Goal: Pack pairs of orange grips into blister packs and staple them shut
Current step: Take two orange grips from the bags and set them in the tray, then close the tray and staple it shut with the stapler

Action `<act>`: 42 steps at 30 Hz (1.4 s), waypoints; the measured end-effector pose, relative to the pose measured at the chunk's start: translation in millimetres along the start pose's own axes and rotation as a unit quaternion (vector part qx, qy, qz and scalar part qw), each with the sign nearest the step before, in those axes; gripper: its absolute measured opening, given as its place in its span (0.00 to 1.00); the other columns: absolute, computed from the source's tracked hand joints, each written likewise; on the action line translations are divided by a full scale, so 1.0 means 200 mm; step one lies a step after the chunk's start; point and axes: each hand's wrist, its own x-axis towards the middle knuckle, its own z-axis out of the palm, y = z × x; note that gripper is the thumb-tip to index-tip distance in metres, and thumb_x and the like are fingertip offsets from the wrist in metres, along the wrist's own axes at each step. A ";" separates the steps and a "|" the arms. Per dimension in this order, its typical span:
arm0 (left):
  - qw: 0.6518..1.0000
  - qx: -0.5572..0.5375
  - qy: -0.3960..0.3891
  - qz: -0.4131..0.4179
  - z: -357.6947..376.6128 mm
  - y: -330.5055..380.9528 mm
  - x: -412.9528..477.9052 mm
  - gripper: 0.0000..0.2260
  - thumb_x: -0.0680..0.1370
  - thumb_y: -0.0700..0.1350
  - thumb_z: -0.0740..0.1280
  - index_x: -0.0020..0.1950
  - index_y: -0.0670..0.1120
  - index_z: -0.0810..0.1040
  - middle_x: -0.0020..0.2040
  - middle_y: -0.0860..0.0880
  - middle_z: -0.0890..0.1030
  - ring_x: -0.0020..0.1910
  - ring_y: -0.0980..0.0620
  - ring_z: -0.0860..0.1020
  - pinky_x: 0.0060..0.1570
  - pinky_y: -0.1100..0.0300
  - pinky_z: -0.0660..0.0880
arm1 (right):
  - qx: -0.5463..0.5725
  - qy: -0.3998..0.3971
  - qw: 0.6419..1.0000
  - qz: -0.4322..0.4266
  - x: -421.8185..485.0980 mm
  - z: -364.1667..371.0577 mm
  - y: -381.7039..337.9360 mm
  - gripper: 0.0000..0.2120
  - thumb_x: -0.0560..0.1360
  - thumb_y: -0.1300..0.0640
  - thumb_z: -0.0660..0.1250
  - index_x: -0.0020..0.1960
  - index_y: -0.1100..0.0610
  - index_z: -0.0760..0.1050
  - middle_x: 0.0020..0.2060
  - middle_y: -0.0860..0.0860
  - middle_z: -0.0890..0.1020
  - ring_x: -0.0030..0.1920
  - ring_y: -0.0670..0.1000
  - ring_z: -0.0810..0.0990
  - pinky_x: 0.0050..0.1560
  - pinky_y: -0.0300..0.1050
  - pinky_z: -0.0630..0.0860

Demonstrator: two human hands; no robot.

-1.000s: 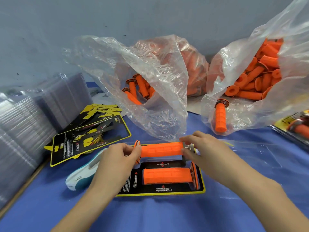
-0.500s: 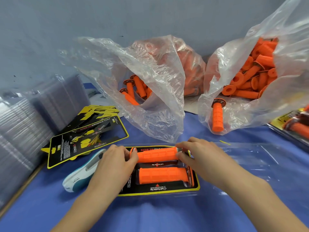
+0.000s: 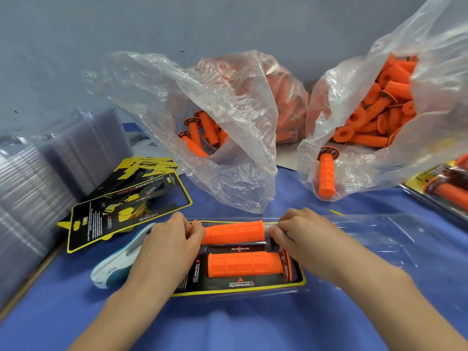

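An open blister pack with a black and yellow card lies on the blue table in front of me. One orange grip rests in its near slot. A second orange grip lies in the far slot. My left hand pinches that grip's flanged left end. My right hand has its fingertips at the grip's right end. The pack's clear lid lies open flat to the right.
Two clear bags of orange grips stand behind the pack. Loose printed cards and a white and teal stapler lie at left, beside stacked clear blisters. Finished packs sit at the right edge.
Both hands lowered the upper grip from above the card into the far slot of the pack. The camera drew a little closer.
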 end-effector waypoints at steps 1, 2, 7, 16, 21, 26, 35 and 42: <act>1.000 0.003 -0.001 0.003 0.00 0.00 0.00 0.16 0.79 0.58 0.59 0.37 0.50 0.70 0.33 0.53 0.75 0.40 0.49 0.74 0.36 0.52 0.66 | 0.006 0.005 1.000 -0.002 0.00 0.00 0.01 0.17 0.83 0.49 0.51 0.51 0.54 0.77 0.50 0.52 0.78 0.53 0.54 0.74 0.57 0.49 0.70; 1.000 0.011 -0.003 0.009 0.00 0.00 0.00 0.16 0.79 0.59 0.59 0.38 0.50 0.69 0.33 0.54 0.75 0.40 0.49 0.74 0.36 0.52 0.67 | 0.007 0.011 1.000 -0.004 0.00 0.00 0.01 0.18 0.83 0.48 0.51 0.51 0.54 0.77 0.50 0.51 0.78 0.54 0.54 0.74 0.56 0.48 0.69; 0.994 0.041 0.028 0.095 0.00 0.01 -0.03 0.10 0.78 0.61 0.58 0.46 0.56 0.66 0.45 0.57 0.74 0.46 0.50 0.76 0.41 0.52 0.72 | -0.030 0.007 0.999 -0.042 -0.03 -0.01 0.03 0.14 0.84 0.50 0.51 0.53 0.51 0.75 0.50 0.50 0.77 0.52 0.55 0.74 0.55 0.50 0.71; 0.963 -0.029 0.046 0.265 -0.01 0.03 -0.05 0.07 0.82 0.52 0.58 0.54 0.54 0.75 0.52 0.57 0.74 0.52 0.55 0.73 0.54 0.56 0.70 | 0.108 0.052 0.993 0.000 -0.10 -0.04 0.06 0.15 0.84 0.51 0.52 0.69 0.44 0.68 0.51 0.48 0.82 0.55 0.53 0.77 0.56 0.51 0.72; 0.983 -0.166 0.059 0.061 -0.11 -0.15 -0.08 0.03 0.80 0.47 0.63 0.51 0.52 0.76 0.50 0.53 0.77 0.50 0.50 0.77 0.51 0.50 0.73 | 0.577 0.202 0.781 0.126 -0.41 -0.05 -0.01 0.13 0.80 0.62 0.61 0.43 0.53 0.81 0.36 0.52 0.84 0.32 0.50 0.80 0.32 0.39 0.76; 0.989 -0.136 0.000 -0.058 -0.09 -0.27 -0.17 0.09 0.80 0.52 0.63 0.43 0.50 0.73 0.36 0.54 0.79 0.40 0.53 0.78 0.37 0.57 0.67 | 0.763 0.034 0.562 0.318 -0.62 0.15 -0.10 0.10 0.78 0.63 0.66 0.43 0.70 0.81 0.37 0.67 0.84 0.31 0.61 0.84 0.26 0.46 0.80; 0.992 -0.044 -0.106 -0.053 -0.03 -0.28 -0.11 0.13 0.78 0.59 0.65 0.49 0.50 0.70 0.40 0.46 0.82 0.45 0.43 0.81 0.43 0.52 0.75 | 0.747 0.271 0.517 0.317 -0.53 0.22 -0.02 0.07 0.80 0.63 0.63 0.57 0.63 0.72 0.44 0.59 0.78 0.42 0.55 0.80 0.40 0.41 0.82; 0.942 -0.261 -0.170 -0.124 -0.03 -0.25 -0.12 0.15 0.77 0.50 0.71 0.57 0.47 0.70 0.42 0.48 0.80 0.28 0.50 0.77 0.25 0.60 0.74 | 0.424 0.425 0.790 0.129 -0.53 0.20 -0.11 0.11 0.77 0.59 0.68 0.49 0.42 0.76 0.49 0.44 0.78 0.47 0.38 0.78 0.43 0.24 0.71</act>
